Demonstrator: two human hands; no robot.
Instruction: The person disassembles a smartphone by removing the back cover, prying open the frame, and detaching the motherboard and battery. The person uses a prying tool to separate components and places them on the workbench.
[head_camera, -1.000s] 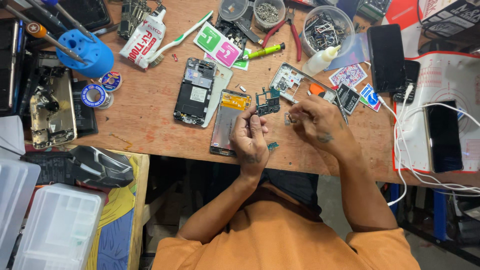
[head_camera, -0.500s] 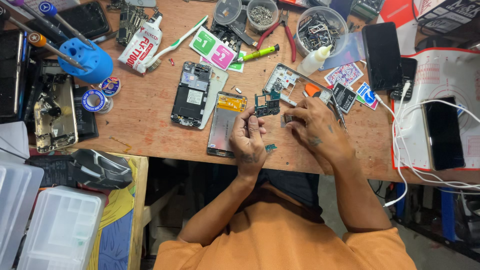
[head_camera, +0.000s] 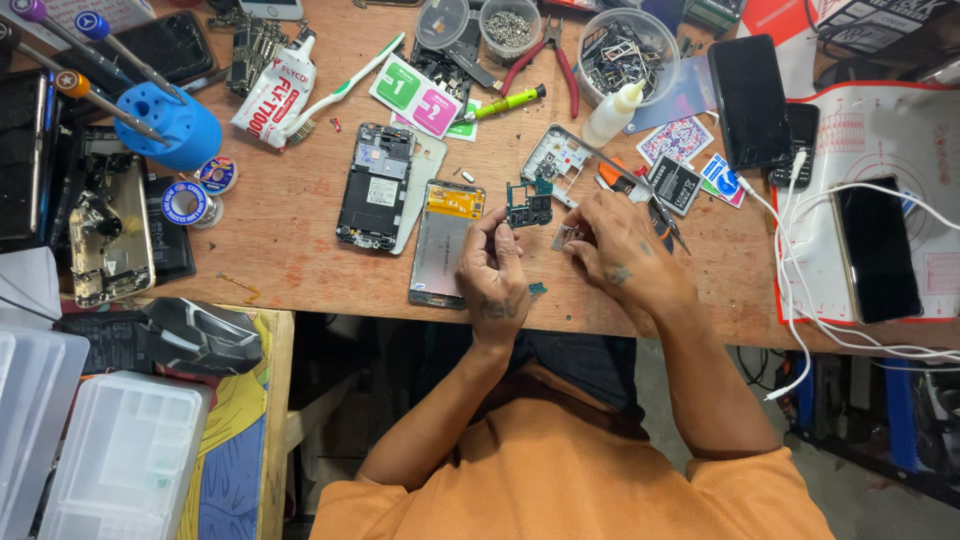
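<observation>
I see a matt green circuit board (head_camera: 528, 205) — beside it scuffed bare wood workbench (head_camera: 300, 250) — and a glossy black phone (head_camera: 748, 100).

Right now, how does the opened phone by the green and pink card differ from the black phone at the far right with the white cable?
The opened phone lies with its insides bare, boards and frame showing; the black phone is closed, showing a dark glossy face. The opened phone rests on the bare wooden table; the black phone lies on a white mat with a white cable beside it. Both lie flat, untouched by either hand.
</observation>
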